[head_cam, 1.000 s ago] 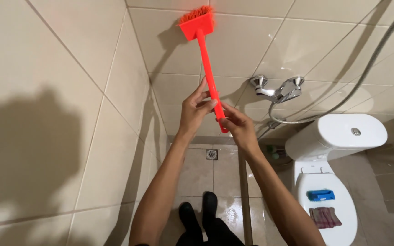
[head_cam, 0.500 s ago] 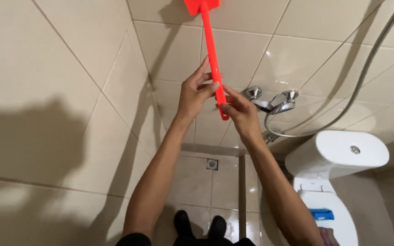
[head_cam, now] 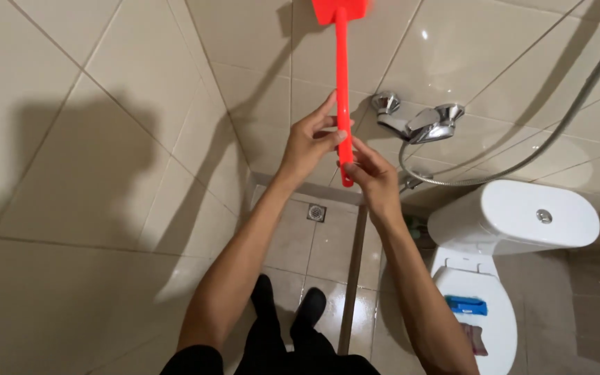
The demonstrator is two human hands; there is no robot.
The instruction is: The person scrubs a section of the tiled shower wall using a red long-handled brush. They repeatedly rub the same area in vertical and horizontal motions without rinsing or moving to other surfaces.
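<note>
Both hands clenched on the red long-handled brush (head_cam: pixel 342 90): left hand (head_cam: pixel 310 142) grasping mid-handle, right hand (head_cam: pixel 369 177) just below at the handle end. Brush head is above both grips, against the wall tiles (head_cam: pixel 244 42). Looks light, stiff plastic, possibly slippery; best held low on handle. Tap (head_cam: pixel 421 123) right of the grips.

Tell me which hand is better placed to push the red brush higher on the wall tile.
Probably the right hand: it grips the bottom end of the red brush, so it can push upward. The left hand holds higher on the handle, mainly guiding.
</note>
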